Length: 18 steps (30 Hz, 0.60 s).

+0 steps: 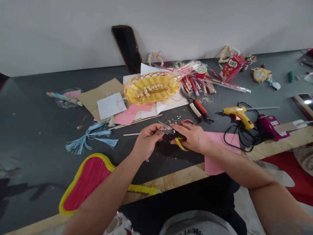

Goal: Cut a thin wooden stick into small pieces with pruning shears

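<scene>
My right hand (192,137) is closed on scissors (167,131) with one red and one yellow handle loop, its fingers round the handles. The blades are parted and point left to my left hand (146,139). That hand is pinched at the blades; what its fingers hold is too small and hidden to name. A thin pale stick (130,134) ends at its left side; I cannot tell whether it is held. Just behind the hands lie pale crumbs and a pair of pliers (198,109) with white and red grips. Pink paper (222,163) lies under my right forearm.
A yellow woven basket (128,94) with pale beads stands behind on papers. To the right are a yellow glue gun (236,114), its black cable and a purple box (272,127). Left are blue tassels (85,138) and a red-and-yellow fan (88,179). A phone (127,47) leans on the wall.
</scene>
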Each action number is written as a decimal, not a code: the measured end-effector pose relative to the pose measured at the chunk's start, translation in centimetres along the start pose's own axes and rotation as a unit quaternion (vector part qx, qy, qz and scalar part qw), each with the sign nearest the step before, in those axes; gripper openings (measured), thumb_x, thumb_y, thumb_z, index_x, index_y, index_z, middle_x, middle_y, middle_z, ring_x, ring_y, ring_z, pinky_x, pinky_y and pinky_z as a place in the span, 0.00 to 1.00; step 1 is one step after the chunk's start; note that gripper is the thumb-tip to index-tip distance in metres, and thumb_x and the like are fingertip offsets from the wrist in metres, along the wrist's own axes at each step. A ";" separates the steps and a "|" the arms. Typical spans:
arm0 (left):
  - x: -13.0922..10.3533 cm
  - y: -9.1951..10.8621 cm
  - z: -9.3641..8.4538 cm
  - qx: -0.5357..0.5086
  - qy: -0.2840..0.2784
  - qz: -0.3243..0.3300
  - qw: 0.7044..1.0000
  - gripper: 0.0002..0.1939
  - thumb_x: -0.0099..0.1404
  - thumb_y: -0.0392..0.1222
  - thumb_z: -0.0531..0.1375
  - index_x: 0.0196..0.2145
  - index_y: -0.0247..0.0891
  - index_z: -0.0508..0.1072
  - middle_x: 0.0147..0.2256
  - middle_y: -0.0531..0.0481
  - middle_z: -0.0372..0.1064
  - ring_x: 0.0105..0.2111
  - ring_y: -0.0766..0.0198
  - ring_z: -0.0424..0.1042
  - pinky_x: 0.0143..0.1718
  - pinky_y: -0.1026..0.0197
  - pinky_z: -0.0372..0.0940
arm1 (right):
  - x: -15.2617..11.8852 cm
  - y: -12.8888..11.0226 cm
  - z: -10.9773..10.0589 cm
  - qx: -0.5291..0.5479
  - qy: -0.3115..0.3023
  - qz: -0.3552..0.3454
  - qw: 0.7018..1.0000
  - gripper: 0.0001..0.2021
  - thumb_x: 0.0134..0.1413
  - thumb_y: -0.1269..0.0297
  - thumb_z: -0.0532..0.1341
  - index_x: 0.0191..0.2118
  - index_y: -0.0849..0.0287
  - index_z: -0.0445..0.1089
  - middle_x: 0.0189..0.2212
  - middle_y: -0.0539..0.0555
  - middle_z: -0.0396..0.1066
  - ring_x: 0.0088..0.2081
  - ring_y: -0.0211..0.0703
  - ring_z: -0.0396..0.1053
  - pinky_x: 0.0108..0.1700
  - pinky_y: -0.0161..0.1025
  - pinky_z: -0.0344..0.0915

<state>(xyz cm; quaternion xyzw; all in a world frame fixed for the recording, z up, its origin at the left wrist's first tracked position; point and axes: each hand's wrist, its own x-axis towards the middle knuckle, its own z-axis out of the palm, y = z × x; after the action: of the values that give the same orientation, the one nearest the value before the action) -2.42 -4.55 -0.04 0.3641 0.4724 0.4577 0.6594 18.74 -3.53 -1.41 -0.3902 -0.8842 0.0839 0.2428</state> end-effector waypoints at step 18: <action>0.0 -0.5 -0.7 0.051 -0.012 0.018 0.998 0.09 0.53 0.43 0.70 0.25 0.35 0.77 0.22 0.53 0.67 0.22 0.71 0.59 0.26 0.66 0.52 | -0.5 -0.1 0.2 -0.065 0.009 -0.023 0.998 0.25 0.63 0.45 0.61 0.59 0.53 0.71 0.31 0.49 0.76 0.30 0.37 0.72 0.29 0.35 0.59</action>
<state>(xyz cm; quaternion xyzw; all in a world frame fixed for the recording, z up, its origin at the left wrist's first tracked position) -2.93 -4.70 -0.64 0.4114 0.4809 0.4403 0.6369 18.88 -3.98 -1.72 -0.3852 -0.8944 0.0171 0.2268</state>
